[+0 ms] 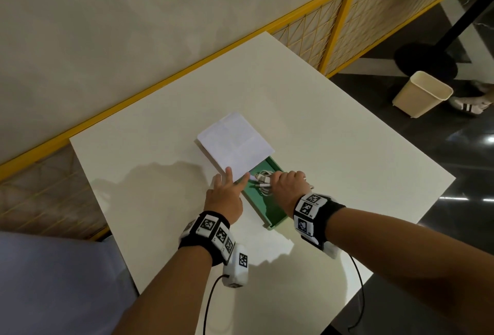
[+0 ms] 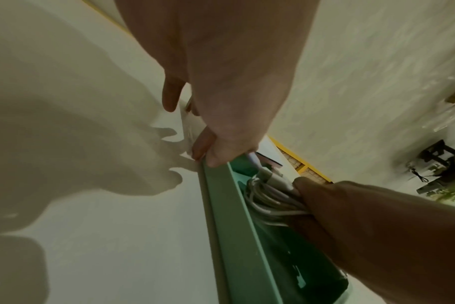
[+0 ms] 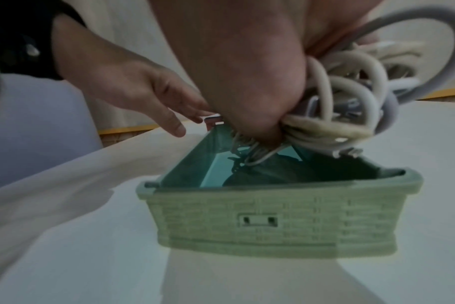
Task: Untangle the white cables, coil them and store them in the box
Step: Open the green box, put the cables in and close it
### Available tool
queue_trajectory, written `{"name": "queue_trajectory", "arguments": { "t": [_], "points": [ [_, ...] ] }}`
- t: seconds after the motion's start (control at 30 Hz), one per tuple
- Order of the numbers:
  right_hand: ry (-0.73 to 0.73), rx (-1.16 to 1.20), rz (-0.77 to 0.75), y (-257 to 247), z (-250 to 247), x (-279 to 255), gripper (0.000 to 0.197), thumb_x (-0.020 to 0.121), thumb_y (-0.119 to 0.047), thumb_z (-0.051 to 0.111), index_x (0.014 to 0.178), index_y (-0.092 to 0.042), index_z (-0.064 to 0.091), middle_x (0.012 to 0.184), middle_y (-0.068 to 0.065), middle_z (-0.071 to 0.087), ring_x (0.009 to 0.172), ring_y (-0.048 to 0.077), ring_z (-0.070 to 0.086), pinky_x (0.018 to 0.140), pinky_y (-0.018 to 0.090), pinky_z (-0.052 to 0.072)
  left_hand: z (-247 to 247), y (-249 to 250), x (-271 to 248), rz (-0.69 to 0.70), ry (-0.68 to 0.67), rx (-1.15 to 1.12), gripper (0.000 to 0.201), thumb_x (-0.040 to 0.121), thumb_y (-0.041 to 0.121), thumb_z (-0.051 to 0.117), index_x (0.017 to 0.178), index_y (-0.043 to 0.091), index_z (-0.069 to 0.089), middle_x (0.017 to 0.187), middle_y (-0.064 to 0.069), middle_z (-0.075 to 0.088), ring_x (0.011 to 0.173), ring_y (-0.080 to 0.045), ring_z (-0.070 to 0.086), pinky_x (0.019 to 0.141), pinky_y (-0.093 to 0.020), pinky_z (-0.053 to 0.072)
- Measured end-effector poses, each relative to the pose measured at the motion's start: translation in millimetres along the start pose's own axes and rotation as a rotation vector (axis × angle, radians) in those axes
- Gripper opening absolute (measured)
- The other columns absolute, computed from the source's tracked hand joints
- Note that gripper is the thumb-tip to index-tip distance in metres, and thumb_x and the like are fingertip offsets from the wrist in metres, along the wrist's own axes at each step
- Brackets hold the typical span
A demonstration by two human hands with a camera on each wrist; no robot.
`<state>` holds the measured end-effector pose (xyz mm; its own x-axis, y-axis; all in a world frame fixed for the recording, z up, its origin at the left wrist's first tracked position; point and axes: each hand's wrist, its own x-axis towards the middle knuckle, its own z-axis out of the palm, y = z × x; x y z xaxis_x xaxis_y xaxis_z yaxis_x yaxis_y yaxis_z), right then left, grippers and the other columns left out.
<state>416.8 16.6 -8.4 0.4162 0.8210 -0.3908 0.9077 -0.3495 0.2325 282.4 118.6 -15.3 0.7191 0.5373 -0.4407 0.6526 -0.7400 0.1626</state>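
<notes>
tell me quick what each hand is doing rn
Left hand: open, fingers touching the white lid at the green box.
Right hand: closed around the coiled white cables, over the box.

L arm: extended forward, banded at wrist | left hand (image 1: pixel 224 197): palm down, fingers (image 1: pixel 228 174) straight and spread, thumb tip on the box (image 3: pixel 273 218) rim | R arm: reaches in from right, banded wrist raised | right hand (image 1: pixel 287 185): fist curled round white cables (image 3: pixel 351 98), knuckles up, over the box
</notes>
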Motion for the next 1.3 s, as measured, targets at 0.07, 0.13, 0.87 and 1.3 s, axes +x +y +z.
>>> {"name": "queue_trajectory", "arguments": {
  "t": [0.07, 0.13, 0.87, 1.3],
  "points": [
    [0.019, -0.021, -0.016, 0, 0, -1, 0.030, 0.099, -0.022, 0.027, 0.113, 0.000, 0.042, 0.105, 0.016, 0.061, 0.091, 0.032, 0.061, 0.085, 0.044, 0.046, 1, 1, 0, -0.006, -0.011, 0.048, 0.067, 0.094, 0.010, 0.041, 0.149, 0.041, 0.017, 0.161, -0.011, -0.001, 0.144, -0.040, 0.012, 0.106, -0.049, 0.037],
    [0.025, -0.005, -0.006, -1, 0, -2, 0.032, 0.099, -0.022, 0.025, 0.115, 0.001, 0.040, 0.107, 0.017, 0.061, 0.092, 0.032, 0.060, 0.086, 0.044, 0.046, 3, 4, -2, -0.010, -0.017, 0.048, 0.067, 0.094, 0.009, 0.041, 0.148, 0.042, 0.020, 0.161, -0.012, -0.005, 0.142, -0.040, 0.017, 0.106, -0.048, 0.037],
    [-0.095, 0.047, 0.097, -30, 2, 23, 0.056, 0.097, -0.023, 0.028, 0.141, 0.008, 0.014, 0.123, 0.022, 0.054, 0.101, 0.036, 0.060, 0.082, 0.048, 0.048, -6, -5, -8, 0.046, -0.184, -0.122, 0.060, 0.094, 0.019, 0.048, 0.146, 0.041, 0.029, 0.155, -0.001, -0.033, 0.100, -0.021, 0.062, 0.074, -0.025, 0.045],
    [0.012, 0.620, 0.177, -37, 24, 31, 0.076, 0.091, -0.031, 0.044, 0.148, -0.005, 0.000, 0.152, 0.012, 0.022, 0.133, 0.032, 0.030, 0.106, 0.045, 0.032, -2, -9, -5, 0.044, -0.183, -0.167, 0.062, 0.092, 0.018, 0.048, 0.144, 0.045, 0.030, 0.155, 0.003, -0.033, 0.095, -0.022, 0.062, 0.075, -0.027, 0.046]
  ]
}}
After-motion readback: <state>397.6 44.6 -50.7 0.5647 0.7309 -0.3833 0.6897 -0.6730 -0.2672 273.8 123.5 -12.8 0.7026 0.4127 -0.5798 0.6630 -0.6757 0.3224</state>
